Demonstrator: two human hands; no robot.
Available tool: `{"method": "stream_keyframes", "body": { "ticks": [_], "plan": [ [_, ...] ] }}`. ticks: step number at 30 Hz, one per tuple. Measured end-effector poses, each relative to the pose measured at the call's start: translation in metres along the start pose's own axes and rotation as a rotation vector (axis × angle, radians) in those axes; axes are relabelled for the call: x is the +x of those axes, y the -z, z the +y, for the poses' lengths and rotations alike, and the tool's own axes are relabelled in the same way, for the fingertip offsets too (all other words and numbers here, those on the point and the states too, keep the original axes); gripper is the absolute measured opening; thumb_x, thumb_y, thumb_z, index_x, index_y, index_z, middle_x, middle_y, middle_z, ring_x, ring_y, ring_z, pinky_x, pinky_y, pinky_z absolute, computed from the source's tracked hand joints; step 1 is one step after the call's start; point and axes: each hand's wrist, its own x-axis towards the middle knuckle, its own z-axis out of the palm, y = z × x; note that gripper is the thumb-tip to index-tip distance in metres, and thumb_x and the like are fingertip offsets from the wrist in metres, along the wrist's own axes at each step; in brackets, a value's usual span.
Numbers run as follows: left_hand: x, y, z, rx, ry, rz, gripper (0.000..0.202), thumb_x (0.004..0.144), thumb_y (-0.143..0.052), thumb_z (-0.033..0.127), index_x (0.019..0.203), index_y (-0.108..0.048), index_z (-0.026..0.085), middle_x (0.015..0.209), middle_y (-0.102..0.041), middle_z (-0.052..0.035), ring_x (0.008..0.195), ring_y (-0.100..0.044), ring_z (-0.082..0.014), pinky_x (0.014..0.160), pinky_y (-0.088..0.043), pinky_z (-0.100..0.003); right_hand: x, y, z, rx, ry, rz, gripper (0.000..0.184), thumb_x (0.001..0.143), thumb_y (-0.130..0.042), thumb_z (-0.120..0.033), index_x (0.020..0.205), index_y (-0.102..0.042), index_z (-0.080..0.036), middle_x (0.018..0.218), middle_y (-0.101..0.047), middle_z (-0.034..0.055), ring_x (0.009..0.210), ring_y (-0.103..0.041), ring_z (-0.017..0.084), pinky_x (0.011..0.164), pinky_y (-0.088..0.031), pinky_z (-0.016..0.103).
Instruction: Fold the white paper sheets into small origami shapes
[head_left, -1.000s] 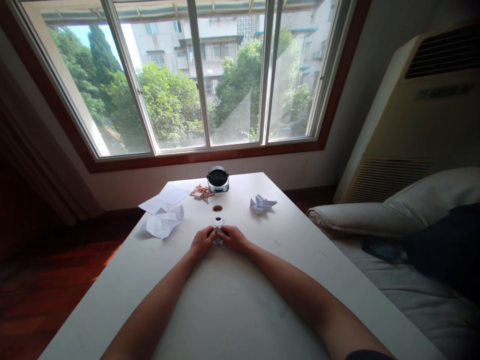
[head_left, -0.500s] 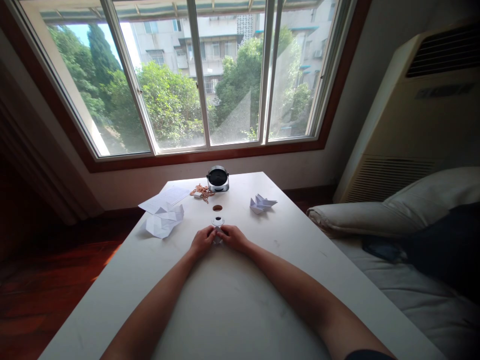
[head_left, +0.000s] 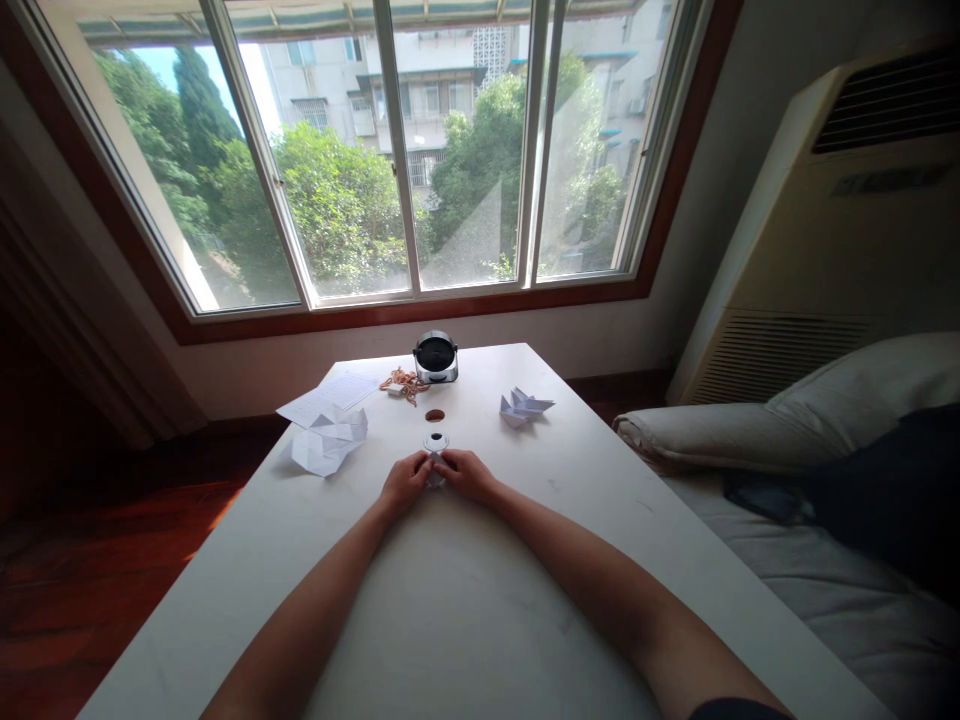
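Note:
Between my two hands is a small folded piece of white paper (head_left: 435,480), mostly covered by the fingers. My left hand (head_left: 407,478) pinches its left side, and my right hand (head_left: 466,473) pinches the right side. Both hands rest low over the white table (head_left: 480,600), with the fingertips almost meeting. Just beyond them lies a round white ring-shaped piece (head_left: 436,441) with a dark centre. Folded paper shapes (head_left: 327,442) lie to the left of my hands, and a pointed paper figure (head_left: 525,406) sits to the right.
Behind the ring is a round hole (head_left: 435,416) in the tabletop. Farther back stand a round black device (head_left: 436,357) and a tangled orange-brown cord (head_left: 405,385). Sheets of paper (head_left: 328,397) lie at the left edge. A padded sofa (head_left: 697,430) flanks the table's right side.

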Motion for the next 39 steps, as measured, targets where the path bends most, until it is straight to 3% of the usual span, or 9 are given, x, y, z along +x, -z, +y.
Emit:
{"method": "stream_keyframes", "body": {
  "ticks": [39],
  "plan": [
    [-0.0004,0.0012,0.002,0.014,0.009,-0.008,0.029,0.094,-0.046,0.04,0.088,-0.066,0.021,0.076,-0.067,-0.0005,0.071,-0.059,-0.0154,0.066,-0.041,-0.023,-0.0012,0.0014,-0.0039,-0.015,0.011,0.016,0.03,0.091,-0.056,-0.039,0.07,-0.056,-0.018,0.065,-0.057,-0.0016,0.061,-0.045,0.012,0.059,-0.031,0.024]
  ]
}}
